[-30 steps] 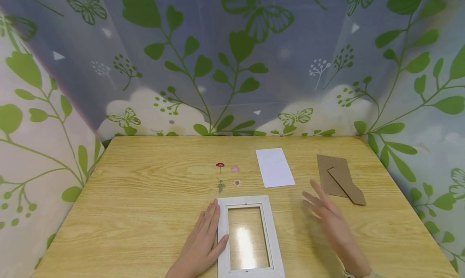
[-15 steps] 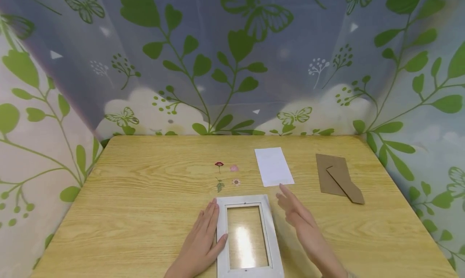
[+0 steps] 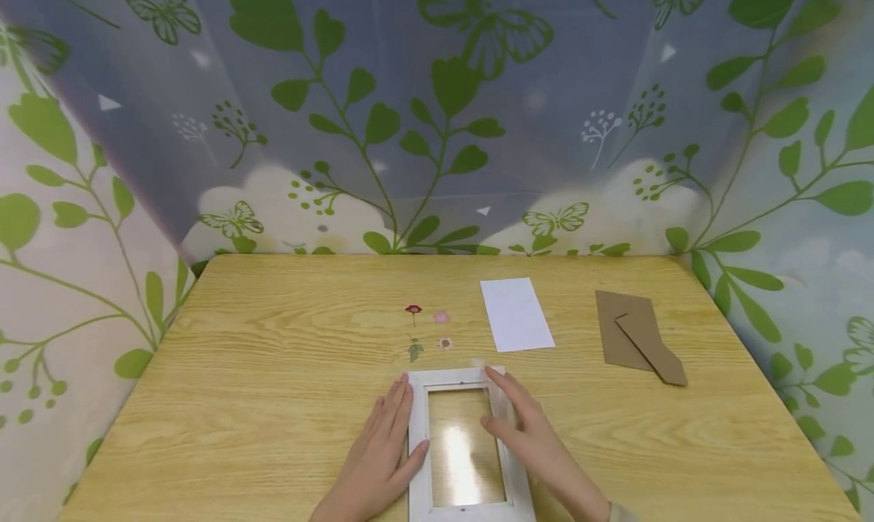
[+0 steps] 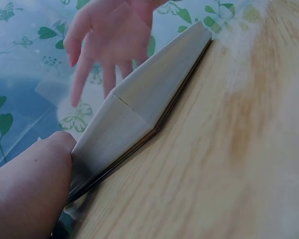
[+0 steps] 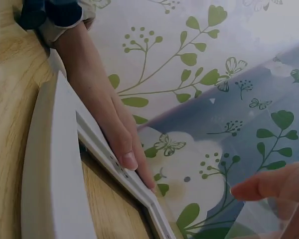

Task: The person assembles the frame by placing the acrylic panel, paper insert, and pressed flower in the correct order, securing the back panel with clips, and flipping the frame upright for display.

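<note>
A white picture frame lies flat on the table, its middle opening showing wood and a bright reflection. My left hand rests along the frame's left side, fingers straight against the outer edge, thumb on the rail. My right hand is over the frame's upper right part, thumb and forefinger spread apart. Between them it holds a see-through sheet, whose faint corner shows past the frame's top edge in the head view. The left wrist view shows the right hand palm-on beyond the frame's side.
Behind the frame lie a dark red flower, a pink flower, a daisy-like flower and a green leaf sprig. A white card lies to their right. Farther right is a brown backing board with a stand.
My right hand has moved left from beside the brown backing board to over the frame's upper right, bringing the see-through sheet there. My left hand and the frame have stayed put.
</note>
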Demonstrator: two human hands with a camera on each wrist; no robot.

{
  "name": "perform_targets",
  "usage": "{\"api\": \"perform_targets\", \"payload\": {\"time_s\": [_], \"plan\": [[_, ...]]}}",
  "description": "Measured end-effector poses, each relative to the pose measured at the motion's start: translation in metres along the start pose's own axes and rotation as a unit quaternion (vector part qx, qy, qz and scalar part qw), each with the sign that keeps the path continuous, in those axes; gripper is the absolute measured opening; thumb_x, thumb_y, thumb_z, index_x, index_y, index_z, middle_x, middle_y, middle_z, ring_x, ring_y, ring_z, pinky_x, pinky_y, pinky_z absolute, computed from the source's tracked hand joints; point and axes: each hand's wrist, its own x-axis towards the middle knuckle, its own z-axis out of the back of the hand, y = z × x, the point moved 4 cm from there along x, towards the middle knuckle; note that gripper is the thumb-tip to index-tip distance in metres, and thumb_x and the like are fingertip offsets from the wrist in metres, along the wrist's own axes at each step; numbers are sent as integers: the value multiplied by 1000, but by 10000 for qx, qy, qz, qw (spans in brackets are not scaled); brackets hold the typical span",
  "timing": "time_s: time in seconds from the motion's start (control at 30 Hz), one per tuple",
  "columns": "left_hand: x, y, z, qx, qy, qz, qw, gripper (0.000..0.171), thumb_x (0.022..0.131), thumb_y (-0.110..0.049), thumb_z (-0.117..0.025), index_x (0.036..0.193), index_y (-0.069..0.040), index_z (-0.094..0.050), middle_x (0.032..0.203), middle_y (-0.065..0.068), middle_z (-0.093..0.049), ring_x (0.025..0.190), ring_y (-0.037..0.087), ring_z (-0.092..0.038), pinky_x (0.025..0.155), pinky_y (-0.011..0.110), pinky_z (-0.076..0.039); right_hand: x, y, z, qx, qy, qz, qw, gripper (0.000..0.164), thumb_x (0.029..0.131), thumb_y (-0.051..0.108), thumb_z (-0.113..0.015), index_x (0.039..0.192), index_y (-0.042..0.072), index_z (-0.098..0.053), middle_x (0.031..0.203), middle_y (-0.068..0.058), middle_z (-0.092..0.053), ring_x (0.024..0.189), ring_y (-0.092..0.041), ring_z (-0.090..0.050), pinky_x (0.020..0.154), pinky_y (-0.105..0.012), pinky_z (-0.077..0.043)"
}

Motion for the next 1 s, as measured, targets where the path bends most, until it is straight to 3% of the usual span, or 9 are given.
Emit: {"api": "perform_targets", "payload": {"time_s": [0.13, 0.23, 0.33, 0.47, 0.63, 0.87, 1.0], "plan": [[0, 0, 0, -13, -14, 0, 10000, 78, 101, -41, -51, 155, 4, -19, 165, 15, -10, 151, 27, -14, 118, 50, -22, 1, -7, 0, -514, -18, -109, 9986, 71, 88, 32, -73, 152, 23, -43, 160, -28, -14, 144, -53, -13, 103, -79, -22], [0, 0, 0, -13, -33, -5, 10000, 78, 101, -41, -51, 155, 4, -20, 165, 15, -11, 151, 28, -14, 118, 51, -23, 1, -9, 0, -1109, -118, -111, 9937, 76, 84, 40, -76, 151, 25, -44, 154, -29, -25, 139, -53, -24, 98, -79, -29], [0, 0, 0, -13, -46, -7, 10000, 78, 101, -41, -52, 155, 4, -20, 165, 15, -11, 151, 28, -14, 117, 51, -23, 1, -9, -2, -1874, -321, -14, 9818, 80, 81, 47, -77, 150, 25, -45, 145, -26, -37, 131, -48, -34, 94, -72, -32], [0, -1, 0, 19, -56, -33, 10000, 78, 100, -41, -52, 155, 4, -21, 165, 15, -12, 151, 28, -15, 117, 51, -24, -2, -7, -9, -2971, -592, 200, 9528, 84, 80, 57, -74, 149, 19, -46, 136, -26, -41, 120, -43, -39, 86, -60, -33], [0, -1, 0, 48, -136, -105, 9998, 77, 100, -39, -53, 155, 5, -22, 164, 17, -14, 150, 31, -18, 117, 52, -25, -10, 0, -20, -4050, -717, 349, 9108, 87, 81, 67, -67, 147, 13, -48, 133, -32, -43, 115, -47, -40, 82, -58, -35], [0, -1, 1, 2, -167, -118, 9998, 77, 100, -38, -54, 154, 6, -22, 164, 17, -14, 149, 32, -19, 116, 52, -24, -13, 5, -37, -4906, -797, 451, 8665, 87, 86, 70, -57, 145, 7, -49, 120, -32, -47, 102, -45, -44, 74, -54, -37], [0, -1, 1, 28, -159, -135, 9998, 76, 100, -37, -53, 154, 6, -22, 164, 18, -15, 149, 32, -19, 117, 52, -24, -10, 4, -44, -5178, -853, 516, 8496, 88, 85, 69, -58, 143, 3, -49, 115, -32, -47, 99, -45, -46, 71, -54, -38]]}}
